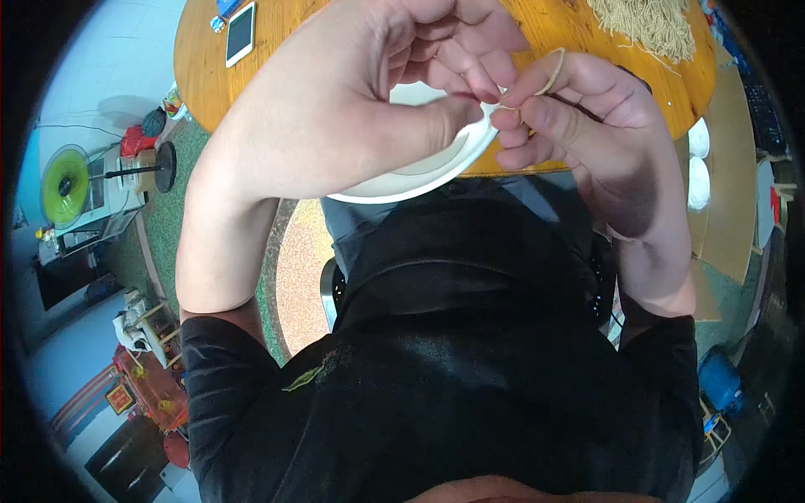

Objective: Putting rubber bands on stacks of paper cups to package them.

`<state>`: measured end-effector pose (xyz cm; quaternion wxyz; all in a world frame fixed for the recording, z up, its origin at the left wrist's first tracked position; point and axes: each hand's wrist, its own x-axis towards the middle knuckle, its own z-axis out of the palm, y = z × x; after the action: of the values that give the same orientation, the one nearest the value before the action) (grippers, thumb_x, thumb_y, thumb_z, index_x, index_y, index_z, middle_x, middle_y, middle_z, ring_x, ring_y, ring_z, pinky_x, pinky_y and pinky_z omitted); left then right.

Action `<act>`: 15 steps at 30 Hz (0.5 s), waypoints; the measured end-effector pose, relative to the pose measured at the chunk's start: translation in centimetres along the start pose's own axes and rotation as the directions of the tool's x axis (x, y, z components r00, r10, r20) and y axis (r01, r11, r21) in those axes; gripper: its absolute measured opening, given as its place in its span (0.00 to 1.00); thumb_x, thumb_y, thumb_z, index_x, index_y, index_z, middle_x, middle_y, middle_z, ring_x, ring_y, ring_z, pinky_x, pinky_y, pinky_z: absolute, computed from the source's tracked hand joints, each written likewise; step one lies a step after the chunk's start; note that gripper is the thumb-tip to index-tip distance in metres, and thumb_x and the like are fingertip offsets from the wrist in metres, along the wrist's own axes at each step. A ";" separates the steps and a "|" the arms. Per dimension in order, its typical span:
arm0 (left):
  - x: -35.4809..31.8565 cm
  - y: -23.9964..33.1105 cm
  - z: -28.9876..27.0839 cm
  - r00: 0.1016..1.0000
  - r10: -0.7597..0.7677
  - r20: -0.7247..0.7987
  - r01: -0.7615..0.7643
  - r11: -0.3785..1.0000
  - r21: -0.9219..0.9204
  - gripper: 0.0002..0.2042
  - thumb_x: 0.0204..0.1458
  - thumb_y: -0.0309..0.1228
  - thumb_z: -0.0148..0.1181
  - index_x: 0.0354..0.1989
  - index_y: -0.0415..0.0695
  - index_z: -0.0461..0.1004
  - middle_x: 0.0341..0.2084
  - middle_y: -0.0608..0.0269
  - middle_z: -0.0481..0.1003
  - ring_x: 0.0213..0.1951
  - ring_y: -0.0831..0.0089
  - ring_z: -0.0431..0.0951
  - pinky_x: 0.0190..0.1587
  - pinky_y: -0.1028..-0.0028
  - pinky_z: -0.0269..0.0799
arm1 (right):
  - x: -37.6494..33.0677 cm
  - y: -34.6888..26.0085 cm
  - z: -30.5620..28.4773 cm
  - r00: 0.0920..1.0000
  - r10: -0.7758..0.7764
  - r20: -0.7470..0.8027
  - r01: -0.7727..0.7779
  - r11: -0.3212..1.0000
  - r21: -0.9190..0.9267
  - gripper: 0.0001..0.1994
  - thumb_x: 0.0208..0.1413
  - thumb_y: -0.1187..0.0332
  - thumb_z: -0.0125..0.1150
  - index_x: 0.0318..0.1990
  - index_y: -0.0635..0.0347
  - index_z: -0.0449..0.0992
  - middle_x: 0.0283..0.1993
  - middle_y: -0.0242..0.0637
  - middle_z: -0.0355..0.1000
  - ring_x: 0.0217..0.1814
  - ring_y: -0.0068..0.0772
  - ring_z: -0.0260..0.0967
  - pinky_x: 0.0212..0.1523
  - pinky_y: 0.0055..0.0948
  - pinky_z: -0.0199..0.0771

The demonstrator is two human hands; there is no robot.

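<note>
Left hand (394, 92) grip: pinched on a tan rubber band (549, 71) | right hand (570, 109) grip: pinched on the same band | white plate (419, 180) seen just beneath, on the round wooden worktop (210, 75)

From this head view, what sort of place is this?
Probably a home room used for small handwork: a round wooden table with a phone and a white plate, a fan on the floor, household clutter around.

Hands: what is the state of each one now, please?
Left hand: fingers pinched shut on the tan strand.
Right hand: closed, pinching the same strand.
</note>
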<state>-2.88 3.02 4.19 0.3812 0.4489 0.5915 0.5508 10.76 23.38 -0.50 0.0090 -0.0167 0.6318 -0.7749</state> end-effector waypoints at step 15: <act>0.4 3.3 3.7 0.916 -0.315 -0.249 0.367 0.909 0.197 0.19 0.52 0.17 0.68 0.53 0.36 0.72 0.40 0.63 0.78 0.43 0.79 0.79 0.49 0.76 0.77 | -1.7 -0.9 1.0 0.995 -0.077 -0.070 0.067 0.989 -0.133 0.05 0.67 0.74 0.62 0.44 0.64 0.81 0.39 0.35 0.80 0.38 0.22 0.79 0.41 0.19 0.81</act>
<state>0.85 4.53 7.15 0.3497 0.3195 0.7603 0.4444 12.52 22.60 0.55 -0.0438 -0.0107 0.6799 -0.7319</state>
